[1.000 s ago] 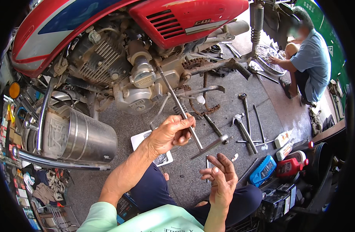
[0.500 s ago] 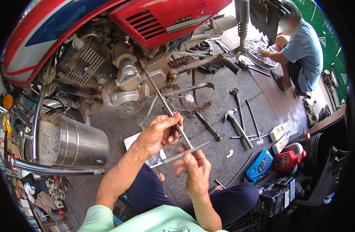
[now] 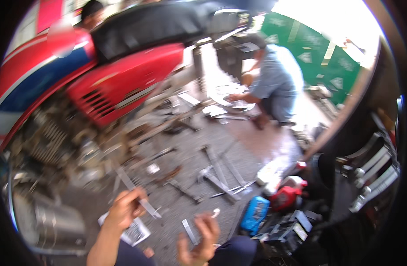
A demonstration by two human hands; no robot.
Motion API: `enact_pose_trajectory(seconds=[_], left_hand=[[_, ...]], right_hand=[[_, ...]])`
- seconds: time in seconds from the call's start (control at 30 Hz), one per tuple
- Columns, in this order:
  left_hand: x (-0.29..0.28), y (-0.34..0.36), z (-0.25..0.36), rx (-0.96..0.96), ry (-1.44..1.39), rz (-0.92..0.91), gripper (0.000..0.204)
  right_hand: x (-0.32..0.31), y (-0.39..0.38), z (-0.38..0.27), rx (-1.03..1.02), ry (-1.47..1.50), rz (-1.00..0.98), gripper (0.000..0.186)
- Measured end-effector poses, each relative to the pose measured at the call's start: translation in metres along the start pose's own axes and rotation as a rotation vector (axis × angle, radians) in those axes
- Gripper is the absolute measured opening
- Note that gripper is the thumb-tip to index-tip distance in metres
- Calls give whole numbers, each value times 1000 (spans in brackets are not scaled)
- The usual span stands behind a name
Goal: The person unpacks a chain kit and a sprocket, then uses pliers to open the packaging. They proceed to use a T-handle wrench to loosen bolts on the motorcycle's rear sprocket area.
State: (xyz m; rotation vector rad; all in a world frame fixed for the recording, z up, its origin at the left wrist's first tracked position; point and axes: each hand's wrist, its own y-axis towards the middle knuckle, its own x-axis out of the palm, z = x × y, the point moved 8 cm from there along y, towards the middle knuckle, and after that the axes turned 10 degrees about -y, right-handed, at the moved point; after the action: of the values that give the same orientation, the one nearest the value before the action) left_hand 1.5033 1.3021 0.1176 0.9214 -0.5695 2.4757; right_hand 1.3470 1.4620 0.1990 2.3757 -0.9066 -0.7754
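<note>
The whole view is smeared by motion. My left hand [image 3: 129,207] is closed around a slim metal rod [image 3: 148,207]. The rod slants from near the engine [image 3: 88,153] down towards me. Lower and to the right, my right hand [image 3: 201,237] has its thumb and fingers apart. A short bright bar [image 3: 189,230] shows in the gap beside that thumb, and it does not appear gripped; I cannot tell whether it touches the hand. The red and blue motorcycle [image 3: 128,84] stands ahead on the left.
A hammer [image 3: 219,182], a ratchet wrench [image 3: 214,162] and a dark bar [image 3: 184,190] lie on the floor. At right are a blue bottle [image 3: 255,215], a red bottle [image 3: 283,198] and a black battery [image 3: 285,235]. A person in blue [image 3: 281,75] crouches by a wheel.
The view has swung up and right, so the motorcycle's seat and another person's head appear. My right hand has come away from the rod's crossbar end; my left keeps hold.
</note>
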Motion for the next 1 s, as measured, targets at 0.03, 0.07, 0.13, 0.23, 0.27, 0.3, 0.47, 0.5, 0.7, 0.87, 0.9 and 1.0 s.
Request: enact_pose_trajectory(seconds=[0.03,0.07,0.13,0.23,0.27,0.3,0.47,0.5,0.7,0.87,0.9,1.0], left_hand=[[-6,0,-4,-4,-22,64,32],[-15,2,-8,19,-44,100,31],[-12,6,-14,-26,-104,66,30],[-5,6,-7,-8,-109,55,30],[-5,2,-5,0,-116,62,30],[0,4,-2,12,-129,32,30],[-6,14,-9,-68,-77,15,30],[-8,12,-8,-59,-74,36,29],[-9,1,0,-35,-150,-47,34],[-4,-3,4,32,-146,-4,36],[-8,0,2,25,-126,-5,36],[-14,2,-3,-1,-107,29,36]], right_hand=[[4,-4,16,56,135,4,53],[16,-12,34,340,356,-69,50],[43,-33,71,730,858,-250,50],[76,-64,87,1176,1311,-646,52],[75,-64,81,1187,1250,-638,51],[74,-56,74,1195,1184,-643,51],[84,-37,49,1074,1288,-535,58],[84,-33,41,961,1267,-487,59],[73,-30,-33,-90,-37,-596,56],[24,-23,-26,-182,-309,-227,21],[13,-17,-29,-182,-270,-117,20],[9,-9,-16,-75,-130,-102,14]])
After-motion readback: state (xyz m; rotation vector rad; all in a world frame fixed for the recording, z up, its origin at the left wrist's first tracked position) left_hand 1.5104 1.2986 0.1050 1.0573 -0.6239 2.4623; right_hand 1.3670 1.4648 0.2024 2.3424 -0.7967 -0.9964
